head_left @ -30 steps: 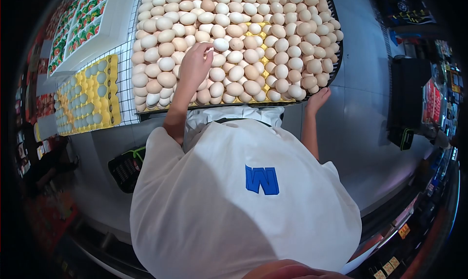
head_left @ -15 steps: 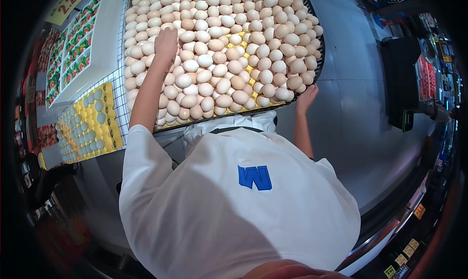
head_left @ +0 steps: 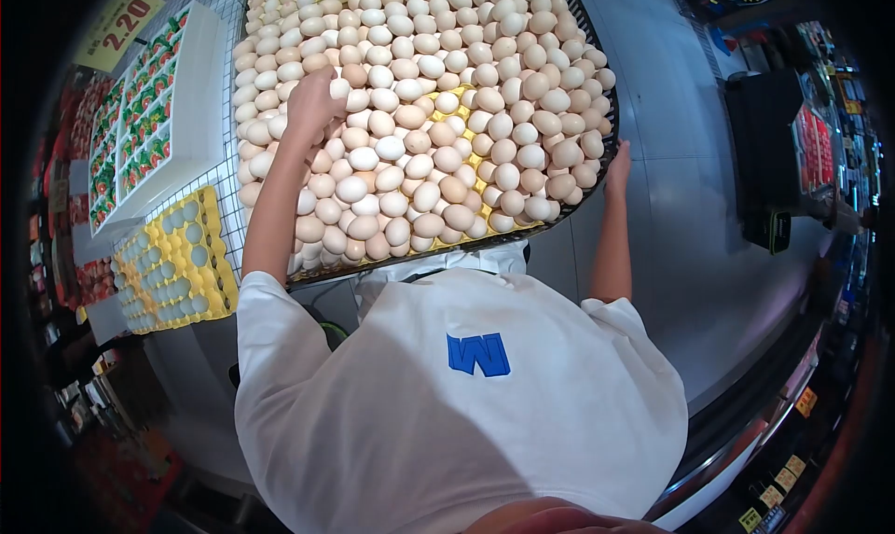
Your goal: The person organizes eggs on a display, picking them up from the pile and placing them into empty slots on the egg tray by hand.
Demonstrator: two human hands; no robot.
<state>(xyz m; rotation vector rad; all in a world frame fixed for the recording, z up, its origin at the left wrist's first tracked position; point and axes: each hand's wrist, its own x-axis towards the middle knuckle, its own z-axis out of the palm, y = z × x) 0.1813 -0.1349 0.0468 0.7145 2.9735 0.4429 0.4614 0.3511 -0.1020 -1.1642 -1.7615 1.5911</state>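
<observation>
My left hand (head_left: pixel 315 107) reaches in over the left part of the egg display, its fingers closed round a pale egg (head_left: pixel 339 89). Light brown and cream eggs (head_left: pixel 410 117) lie heaped close together beneath and around it. Among them, a strip of yellow egg tray (head_left: pixel 457 111) shows through. My right hand (head_left: pixel 618 166) is at the outer right side of the black basket (head_left: pixel 611 114) that borders the eggs. Its fingers look stretched out along the rim, partly hidden, with nothing visible in them.
To the left, a yellow tray (head_left: pixel 216 245) of pale bluish eggs stands by a wire grid (head_left: pixel 210 172). Behind it are a white box (head_left: pixel 177 124) of green-and-red packs and a yellow price sign (head_left: pixel 119 26). A dark stand (head_left: pixel 766 142) is at the right.
My left hand has drawn slightly nearer and turned, and a pale egg now shows at its fingers. My right hand has slid from the basket's near corner up along its right side.
</observation>
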